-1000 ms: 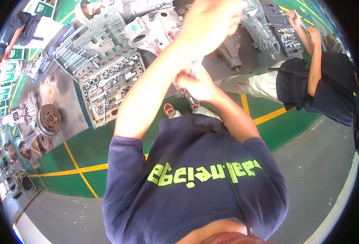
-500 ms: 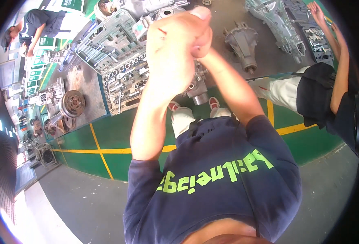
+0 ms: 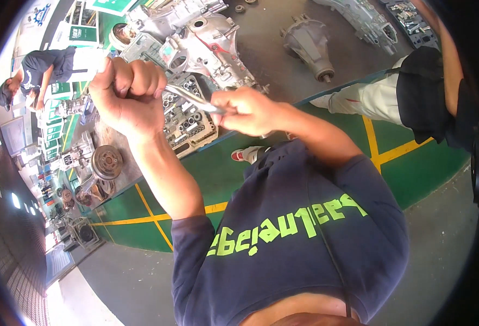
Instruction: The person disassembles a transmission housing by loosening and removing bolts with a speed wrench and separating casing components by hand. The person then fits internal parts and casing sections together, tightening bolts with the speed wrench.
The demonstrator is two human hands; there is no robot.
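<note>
A shiny, slender metal hand tool (image 3: 191,98) spans the gap between my hands above the bench's front edge; its exact kind is hard to tell because both ends are covered. My left hand (image 3: 128,98) is raised in a fist, fingers wrapped round the tool's far left end. Closer to my body, my right hand (image 3: 247,111) pinches the other end between thumb and fingers. Behind them lies an open socket set case (image 3: 188,122), partly hidden by my left hand. A grey metal gearbox housing (image 3: 212,49) with a red mark lies beyond it.
On the workbench (image 3: 266,65) stands a cone-shaped metal housing (image 3: 310,46), with a long transmission casing (image 3: 356,24) farther right. A rusty round drum (image 3: 106,162) sits at left. A co-worker (image 3: 424,108) stands at right beside another tool case (image 3: 410,24); another person (image 3: 46,70) bends over at far left.
My hands, close together before, have moved apart: the left toward the left, the right lower. The metal tool now shows between them. The view has shifted, revealing more of the gearbox housing.
</note>
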